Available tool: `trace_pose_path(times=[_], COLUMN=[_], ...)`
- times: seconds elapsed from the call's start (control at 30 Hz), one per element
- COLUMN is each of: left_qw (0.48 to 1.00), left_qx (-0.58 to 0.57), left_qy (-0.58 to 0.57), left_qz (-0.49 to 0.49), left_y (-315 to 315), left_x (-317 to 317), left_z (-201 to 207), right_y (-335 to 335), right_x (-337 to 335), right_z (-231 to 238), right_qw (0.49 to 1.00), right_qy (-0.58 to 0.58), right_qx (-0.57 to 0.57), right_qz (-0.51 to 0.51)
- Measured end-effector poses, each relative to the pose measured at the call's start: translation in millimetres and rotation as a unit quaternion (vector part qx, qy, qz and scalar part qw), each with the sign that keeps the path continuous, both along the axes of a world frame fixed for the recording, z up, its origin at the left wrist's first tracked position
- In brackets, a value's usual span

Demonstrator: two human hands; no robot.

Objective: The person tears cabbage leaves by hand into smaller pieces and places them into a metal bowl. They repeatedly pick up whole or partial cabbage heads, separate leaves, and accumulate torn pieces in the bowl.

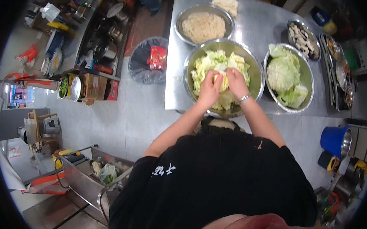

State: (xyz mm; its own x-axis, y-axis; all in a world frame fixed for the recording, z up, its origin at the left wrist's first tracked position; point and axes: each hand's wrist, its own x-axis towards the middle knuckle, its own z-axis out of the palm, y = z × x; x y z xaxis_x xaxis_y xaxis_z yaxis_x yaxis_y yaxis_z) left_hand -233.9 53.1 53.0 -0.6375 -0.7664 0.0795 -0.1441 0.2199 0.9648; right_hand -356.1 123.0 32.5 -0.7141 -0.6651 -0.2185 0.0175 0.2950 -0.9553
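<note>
Both of my hands are over a large steel bowl full of torn pale-green cabbage pieces. My left hand and my right hand face each other, fingers curled in a pinch. Between them is a yellowish-green cabbage leaf, partly covered by the fingers. A metal bracelet circles my right wrist. To the right, another steel bowl contains a cabbage head with loose outer leaves.
Beyond my bowl stands a basin of pale shreds on the steel table. Sliced mushrooms fill a bowl at the right. A lined bin stands left of the table, and a steel cart at the lower left.
</note>
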Motion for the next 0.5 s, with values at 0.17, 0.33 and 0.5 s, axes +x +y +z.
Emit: trace_pose_path(times=[0.17,0.33,0.5], left_qw=[0.999,0.978,0.897], left_qx=[0.028,0.191,0.403], left_qy=[-0.005,0.026,0.146], left_qz=[0.027,0.08,0.109], left_y=[5.6,3.3,-9.5], left_x=[4.1,-0.5,9.2], left_z=[-14.6,-19.2,-16.6], right_y=[2.6,7.3,22.4], right_x=[0.3,-2.7,-35.5], right_z=[-6.6,-1.9,18.3], right_qw=[0.993,0.977,0.968], right_qy=[-0.112,0.2,0.22], right_qx=[-0.01,0.036,0.036], right_qz=[-0.046,-0.065,-0.113])
